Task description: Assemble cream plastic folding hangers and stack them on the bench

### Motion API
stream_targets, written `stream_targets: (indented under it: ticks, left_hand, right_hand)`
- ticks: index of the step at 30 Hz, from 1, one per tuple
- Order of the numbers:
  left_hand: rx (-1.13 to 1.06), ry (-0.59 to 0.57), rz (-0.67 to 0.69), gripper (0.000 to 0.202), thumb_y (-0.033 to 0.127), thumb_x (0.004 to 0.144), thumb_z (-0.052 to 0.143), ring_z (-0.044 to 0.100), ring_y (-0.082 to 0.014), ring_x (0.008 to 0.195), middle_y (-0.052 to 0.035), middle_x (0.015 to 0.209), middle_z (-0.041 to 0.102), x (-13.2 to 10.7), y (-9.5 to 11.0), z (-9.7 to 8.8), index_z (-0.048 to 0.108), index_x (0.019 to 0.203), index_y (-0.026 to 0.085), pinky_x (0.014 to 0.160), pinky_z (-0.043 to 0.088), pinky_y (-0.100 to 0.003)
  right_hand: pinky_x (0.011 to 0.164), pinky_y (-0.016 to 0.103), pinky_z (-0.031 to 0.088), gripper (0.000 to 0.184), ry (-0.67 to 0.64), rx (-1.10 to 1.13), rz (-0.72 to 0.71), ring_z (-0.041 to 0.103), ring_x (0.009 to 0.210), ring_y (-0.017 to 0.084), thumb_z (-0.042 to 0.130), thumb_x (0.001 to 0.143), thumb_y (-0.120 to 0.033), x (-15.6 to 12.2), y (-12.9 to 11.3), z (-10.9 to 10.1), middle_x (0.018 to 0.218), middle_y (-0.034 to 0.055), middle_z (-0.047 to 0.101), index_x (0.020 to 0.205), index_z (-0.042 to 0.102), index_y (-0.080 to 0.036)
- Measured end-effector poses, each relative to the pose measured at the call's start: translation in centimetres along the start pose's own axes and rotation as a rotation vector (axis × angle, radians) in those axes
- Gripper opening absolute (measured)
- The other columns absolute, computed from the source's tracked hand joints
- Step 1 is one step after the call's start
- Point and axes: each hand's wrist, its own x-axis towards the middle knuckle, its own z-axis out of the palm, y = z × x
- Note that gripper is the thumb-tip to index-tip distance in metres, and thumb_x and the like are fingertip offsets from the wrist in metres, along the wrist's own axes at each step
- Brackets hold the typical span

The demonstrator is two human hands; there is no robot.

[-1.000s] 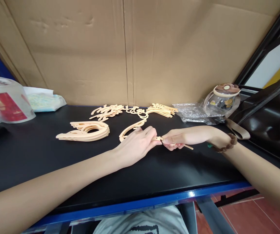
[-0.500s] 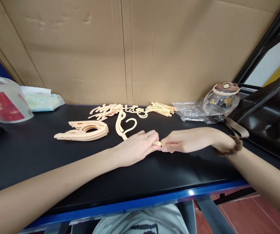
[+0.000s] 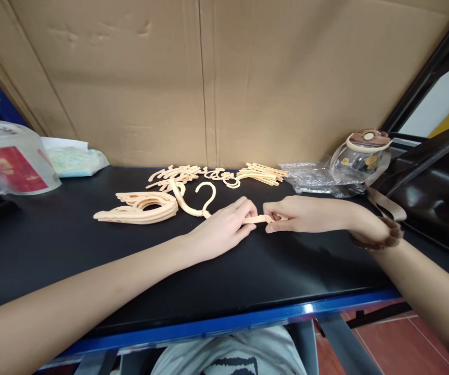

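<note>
A cream plastic folding hanger (image 3: pixel 187 207) is held above the black tabletop, its hook pointing up and away from me. My left hand (image 3: pixel 230 226) is closed around the arm just right of the hook. Closed on the right end of that same arm is my right hand (image 3: pixel 302 214), thumb and fingers pinching it. A short stretch of the arm shows between the two hands; the rest is hidden by my fingers. Left of them lies a stack of folded cream hangers (image 3: pixel 142 208).
At the back lie loose curved pieces (image 3: pixel 175 174), hooks (image 3: pixel 224 178) and a pile of straight bars (image 3: pixel 263 173). Clear plastic bags (image 3: pixel 313 179), a transparent bottle (image 3: pixel 360 159) and a black bag (image 3: pixel 438 182) are right. A tissue pack (image 3: pixel 76 159) and a plastic-wrapped roll (image 3: pixel 9 161) stand left.
The hanger has turned in my hands, its hook now more upright and its left arm tilted further left. My right hand has shifted slightly right and up, showing more of the arm between the hands.
</note>
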Motion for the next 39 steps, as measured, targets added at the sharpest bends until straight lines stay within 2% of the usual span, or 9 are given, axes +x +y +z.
stream_targets:
  ticks: [4,9,13,16,18,22,27,33,39]
  left_hand:
    - [-0.017,0.060,0.024,0.020,0.019,0.092,0.047,0.055,-0.0165,0.087,-0.0016,0.098,0.055,0.0,-0.5,0.2,0.043,0.111,0.022,0.077,0.045,-0.031]
    - [0.094,0.039,0.076,0.017,0.016,0.095,0.040,0.053,-0.0177,0.095,-0.0033,0.104,0.055,0.1,-0.5,0.1,0.053,0.105,0.020,0.086,0.044,-0.034]
    - [0.060,0.031,0.101,0.028,0.013,0.096,0.035,0.053,-0.0170,0.099,-0.0047,0.108,0.055,0.1,-0.5,0.2,0.055,0.114,0.020,0.090,0.043,-0.032]
    - [0.019,-0.002,0.112,0.033,0.015,0.097,0.033,0.053,-0.0162,0.102,-0.0051,0.110,0.055,0.2,-0.4,0.1,0.054,0.122,0.020,0.093,0.043,-0.030]
    - [0.007,-0.017,0.109,0.033,0.015,0.097,0.034,0.053,-0.0163,0.103,-0.0049,0.110,0.056,0.2,-0.4,0.1,0.055,0.122,0.020,0.094,0.042,-0.029]
    - [0.020,-0.027,0.096,0.032,0.015,0.097,0.037,0.053,-0.0165,0.104,-0.0059,0.113,0.057,0.2,-0.3,0.0,0.055,0.123,0.018,0.093,0.042,-0.029]
    - [0.094,0.011,0.104,0.023,0.019,0.096,0.040,0.058,-0.0166,0.092,-0.0039,0.104,0.061,-0.1,0.3,0.1,0.059,0.110,0.020,0.081,0.046,-0.029]
    - [0.249,0.081,0.125,0.018,0.017,0.092,0.044,0.054,-0.0195,0.100,-0.0044,0.104,0.061,0.0,0.8,-2.1,0.058,0.104,0.019,0.086,0.045,-0.032]
    - [0.346,0.030,-0.047,0.051,-0.005,0.071,0.035,0.049,-0.0213,0.114,-0.0053,0.118,0.055,-1.0,-1.9,-6.2,0.056,0.111,0.019,0.098,0.041,-0.037]
  right_hand:
    - [0.053,0.024,0.026,0.029,-0.041,0.031,-0.042,0.039,0.055,0.010,0.048,0.088,-0.045,0.1,0.3,-0.3,0.066,-0.0040,0.048,0.075,0.047,-0.019]
    - [0.062,0.028,0.032,0.020,-0.013,-0.096,-0.022,0.048,0.061,0.014,0.051,0.085,-0.035,-0.3,1.3,-0.7,0.068,-0.0012,0.056,0.075,0.058,-0.020]
    - [0.095,0.047,0.030,0.014,0.154,-0.303,-0.023,0.052,0.101,0.027,0.054,0.083,-0.025,-0.4,2.2,-0.6,0.094,0.0075,0.062,0.078,0.067,-0.021]
    - [0.107,0.056,0.016,0.019,0.305,-0.377,-0.097,0.034,0.129,0.033,0.052,0.081,-0.014,-0.1,2.4,-0.1,0.119,0.0097,0.055,0.080,0.069,-0.023]
    - [0.107,0.053,0.021,0.026,0.361,-0.357,-0.169,0.027,0.135,0.032,0.048,0.079,-0.007,0.3,2.4,0.2,0.129,0.0091,0.049,0.084,0.068,-0.023]
    - [0.091,0.039,0.041,0.034,0.298,-0.230,-0.200,0.051,0.111,0.024,0.039,0.077,0.001,0.9,2.3,0.6,0.118,0.0106,0.055,0.093,0.061,-0.020]
    - [0.068,0.028,0.042,0.022,0.206,-0.051,-0.117,0.056,0.073,0.016,0.037,0.088,-0.012,0.9,1.2,0.4,0.088,0.0038,0.064,0.098,0.055,-0.019]
    - [0.069,0.028,0.043,0.022,0.184,0.052,-0.156,0.059,0.080,0.017,0.046,0.091,-0.032,0.5,-0.2,0.2,0.097,0.0060,0.067,0.103,0.057,-0.018]
    - [0.079,0.031,0.041,0.029,0.180,-0.116,-0.281,0.055,0.090,0.019,0.049,0.076,-0.003,1.4,0.4,0.9,0.096,0.0048,0.063,0.096,0.063,-0.018]
